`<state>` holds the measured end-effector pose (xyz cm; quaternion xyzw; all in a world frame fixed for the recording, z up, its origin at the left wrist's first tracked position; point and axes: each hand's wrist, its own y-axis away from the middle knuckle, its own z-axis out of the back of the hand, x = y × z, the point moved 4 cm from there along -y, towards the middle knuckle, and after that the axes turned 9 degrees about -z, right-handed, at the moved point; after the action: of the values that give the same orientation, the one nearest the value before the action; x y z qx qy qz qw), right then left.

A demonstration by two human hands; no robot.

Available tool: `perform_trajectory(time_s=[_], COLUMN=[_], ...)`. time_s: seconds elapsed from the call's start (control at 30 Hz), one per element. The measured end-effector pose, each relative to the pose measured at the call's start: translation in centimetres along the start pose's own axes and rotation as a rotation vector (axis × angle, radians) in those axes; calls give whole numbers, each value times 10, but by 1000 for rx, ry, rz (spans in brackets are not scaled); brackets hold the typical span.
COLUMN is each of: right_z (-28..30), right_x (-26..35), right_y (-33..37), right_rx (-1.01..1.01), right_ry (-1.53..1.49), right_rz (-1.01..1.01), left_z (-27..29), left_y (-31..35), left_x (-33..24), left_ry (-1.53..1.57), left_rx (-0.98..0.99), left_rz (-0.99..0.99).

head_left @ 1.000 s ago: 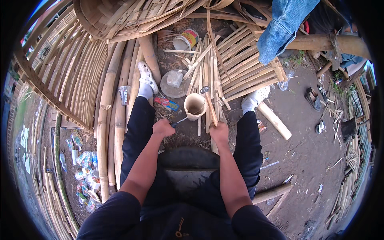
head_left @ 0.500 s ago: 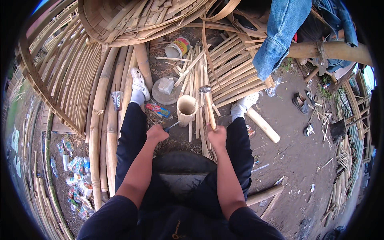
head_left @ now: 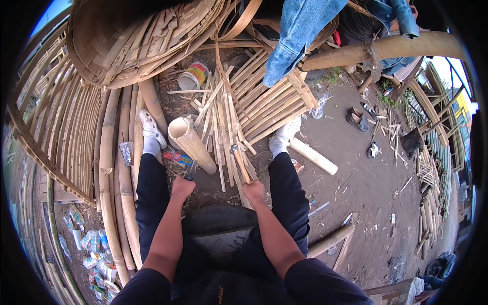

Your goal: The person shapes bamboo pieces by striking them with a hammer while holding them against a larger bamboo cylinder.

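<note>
My right hand [head_left: 253, 190] is closed round the wooden handle of a hammer [head_left: 243, 168], whose metal head points away from me over the bamboo strips. My left hand [head_left: 183, 188] is a fist by my left knee, on a small bladed tool [head_left: 188, 177]; only a short dark bit of it shows, so its exact kind is unclear. Ahead, between my feet, a thick hollow bamboo section [head_left: 195, 147] leans with its open end up and to the left. Neither hand touches it. Split bamboo strips [head_left: 218, 132] lie in a loose heap beside it.
Long bamboo poles [head_left: 108, 162] lie along my left, beside a slatted bamboo frame [head_left: 66, 132]. A large woven basket [head_left: 96, 56] is at far left. A slatted panel [head_left: 274, 101], a denim garment [head_left: 310, 30] and a short bamboo length [head_left: 315, 156] are ahead and right.
The view has swung right, so the scene sits further left. The bamboo section, upright near my left hand's tool before, now leans away from it. Both hands keep their hold.
</note>
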<state>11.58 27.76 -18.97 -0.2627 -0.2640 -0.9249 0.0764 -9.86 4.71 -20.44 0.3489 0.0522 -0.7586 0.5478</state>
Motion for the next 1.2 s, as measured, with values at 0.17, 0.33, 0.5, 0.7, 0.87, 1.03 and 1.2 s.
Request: perform_trajectory(time_s=[0.17,0.33,0.5,0.7,0.87,1.03,1.2], right_z=[14,51,108,11,-45,-31,-13], right_x=[1,53,104,74,5,35,38], right_y=[-12,27,64,17,-10,22,8], right_rx=[59,-107,-162,-91,229,366,307], right_ry=[51,-212,-711,-610,360,214,-164], right_rz=[77,521,962,736,178,-3,-96], left_z=[10,18,18,16,10,12,16], left_y=[-5,1,0,0,6,-12,-16], left_x=[-4,-12,0,-7,-12,1,-11], left_ry=[-76,-103,-67,-83,-104,-193,-151], left_rx=[30,-19,39,59,7,-13,-5], left_rz=[-3,12,35,8,-31,-47,-116])
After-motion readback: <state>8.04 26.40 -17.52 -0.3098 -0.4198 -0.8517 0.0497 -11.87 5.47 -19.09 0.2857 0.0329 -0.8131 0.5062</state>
